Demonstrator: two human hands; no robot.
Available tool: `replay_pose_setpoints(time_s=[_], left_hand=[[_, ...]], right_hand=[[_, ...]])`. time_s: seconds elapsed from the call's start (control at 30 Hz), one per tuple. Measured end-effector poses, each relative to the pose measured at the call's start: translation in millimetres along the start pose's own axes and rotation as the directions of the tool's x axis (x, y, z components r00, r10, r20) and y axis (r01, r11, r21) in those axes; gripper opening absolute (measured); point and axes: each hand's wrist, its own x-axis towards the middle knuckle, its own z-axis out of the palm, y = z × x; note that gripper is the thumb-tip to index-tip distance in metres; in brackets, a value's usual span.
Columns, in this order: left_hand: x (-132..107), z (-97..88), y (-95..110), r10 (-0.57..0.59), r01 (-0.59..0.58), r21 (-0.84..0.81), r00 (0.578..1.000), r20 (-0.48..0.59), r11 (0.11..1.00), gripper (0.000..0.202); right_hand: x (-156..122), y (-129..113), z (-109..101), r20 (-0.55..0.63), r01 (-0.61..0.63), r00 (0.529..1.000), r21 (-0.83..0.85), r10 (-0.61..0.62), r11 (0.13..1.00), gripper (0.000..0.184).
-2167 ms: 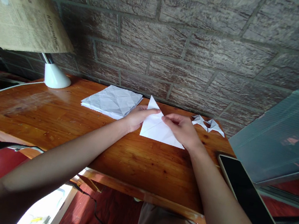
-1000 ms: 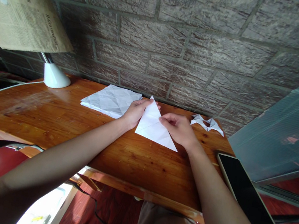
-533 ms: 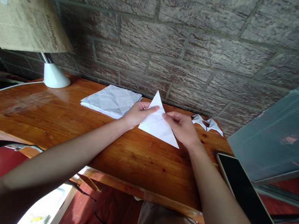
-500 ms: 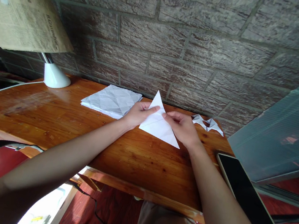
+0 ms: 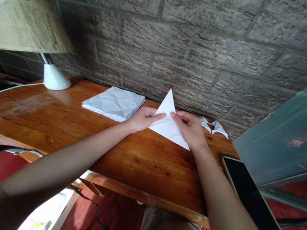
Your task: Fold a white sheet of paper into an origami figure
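Observation:
A white sheet of paper (image 5: 170, 129), folded into a triangle with its point up, is held between both hands above the wooden table. My left hand (image 5: 144, 119) pinches its left edge, thumb on the front face and fingers behind. On the right edge my right hand (image 5: 189, 127) grips it the same way, the two thumbs close together near the middle. Just left of my left hand lies a stack of creased white paper (image 5: 112, 102). Small folded paper pieces (image 5: 215, 127) rest beyond my right hand.
A white lamp base (image 5: 55, 77) with a newspaper-print shade (image 5: 25, 15) stands at the left of the wooden table (image 5: 139, 164). A tablet-like device with a dark screen (image 5: 252, 196) lies at the right edge. Behind is a brick-patterned wall (image 5: 172, 41).
The folded paper has shifted slightly right and up between my hands. My thumbs have drawn closer together, and the sheet has turned a little.

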Motion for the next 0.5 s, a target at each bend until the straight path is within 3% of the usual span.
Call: replay_pose_setpoints(time_s=[0.13, 0.3, 0.5], left_hand=[[1, -0.5, -1, -0.038, 0.038, 0.002, 0.999, 0.023, 0.999, 0.049], [4, -2.5, -2, -0.101, 0.118, -0.124, 0.986, 0.134, 0.985, 0.048], [7, -4.3, -1, -0.13, 0.152, -0.209, 0.985, 0.114, 0.966, 0.049]], right_hand=[[1, 0, -1, -0.025, 0.018, 1.0, -0.008, -0.018, 1.0, 0.042], [2, 0, -5, -0.111, 0.039, 0.993, 0.02, -0.036, 0.999, 0.043], [6, 1, -11, -0.184, 0.055, 0.982, 0.03, -0.048, 0.998, 0.04]])
